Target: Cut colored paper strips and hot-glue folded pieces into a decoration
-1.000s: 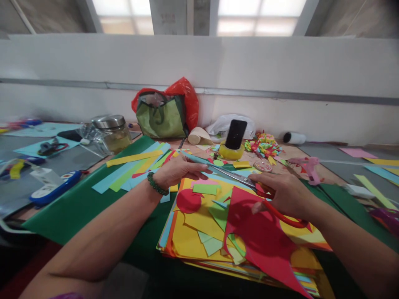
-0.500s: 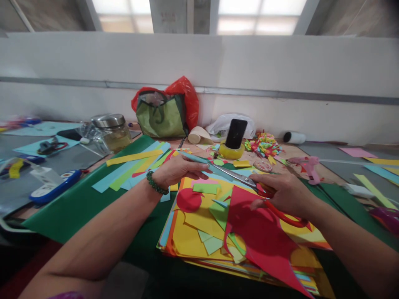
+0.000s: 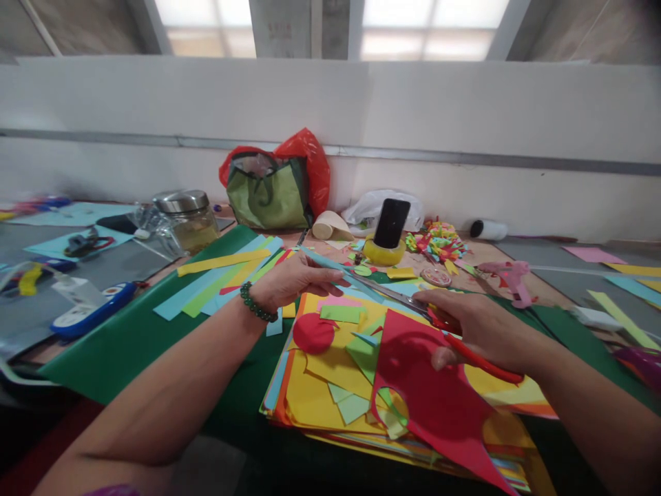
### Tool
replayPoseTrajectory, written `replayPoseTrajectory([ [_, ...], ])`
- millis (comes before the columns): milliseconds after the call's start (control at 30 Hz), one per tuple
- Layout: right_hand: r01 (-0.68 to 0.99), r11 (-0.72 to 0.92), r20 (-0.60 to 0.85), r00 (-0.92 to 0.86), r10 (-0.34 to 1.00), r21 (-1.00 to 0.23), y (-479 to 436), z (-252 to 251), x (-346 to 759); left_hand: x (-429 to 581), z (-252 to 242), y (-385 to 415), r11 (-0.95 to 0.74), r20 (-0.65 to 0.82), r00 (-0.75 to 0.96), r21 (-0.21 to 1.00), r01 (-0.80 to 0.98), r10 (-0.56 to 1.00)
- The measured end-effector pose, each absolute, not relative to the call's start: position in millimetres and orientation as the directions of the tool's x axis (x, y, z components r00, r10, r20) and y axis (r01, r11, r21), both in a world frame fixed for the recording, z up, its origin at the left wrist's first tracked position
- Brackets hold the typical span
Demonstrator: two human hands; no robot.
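Observation:
My left hand (image 3: pixel 297 281) pinches a light blue paper strip (image 3: pixel 321 260) between thumb and fingers. My right hand (image 3: pixel 478 327) grips scissors (image 3: pixel 484 359) with red handles, the thumb and fingers spread apart on them. Their metal blades reach left to the strip's end near my left fingertips; whether the blades touch the paper I cannot tell. Below both hands lies a stack of coloured paper (image 3: pixel 297 396). On it rest a red sheet (image 3: pixel 428 406) with curved cut-outs, a red paper circle (image 3: pixel 313 334), a green rectangle (image 3: pixel 341 313) and several scraps.
Paper strips (image 3: pixel 222 265) lie on a green sheet (image 3: pixel 113 344) to the left. Behind stand a glass jar (image 3: pixel 193 227), a green bag (image 3: pixel 266 196) and a phone (image 3: pixel 391 224) in a yellow tape roll (image 3: pixel 383 253). A pink glue gun (image 3: pixel 516 275) is at right.
My right thumb has moved down and right, and the scissor handles are spread wider. My left hand and the blue strip have shifted only slightly.

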State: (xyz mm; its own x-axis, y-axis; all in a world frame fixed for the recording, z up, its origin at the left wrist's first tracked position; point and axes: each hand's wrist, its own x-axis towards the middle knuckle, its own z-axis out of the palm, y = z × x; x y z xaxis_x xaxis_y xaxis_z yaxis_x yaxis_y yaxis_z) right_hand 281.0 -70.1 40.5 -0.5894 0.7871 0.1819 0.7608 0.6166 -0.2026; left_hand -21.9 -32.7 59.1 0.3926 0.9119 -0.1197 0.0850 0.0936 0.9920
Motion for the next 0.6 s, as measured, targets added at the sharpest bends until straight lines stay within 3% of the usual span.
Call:
replayPoseTrajectory([
  [600,0.745,0.662,0.321,-0.610,0.724,-0.077,-67,22,277,-8,44,-38,0.106,-0.132,0.448,0.991,0.082,0.884],
])
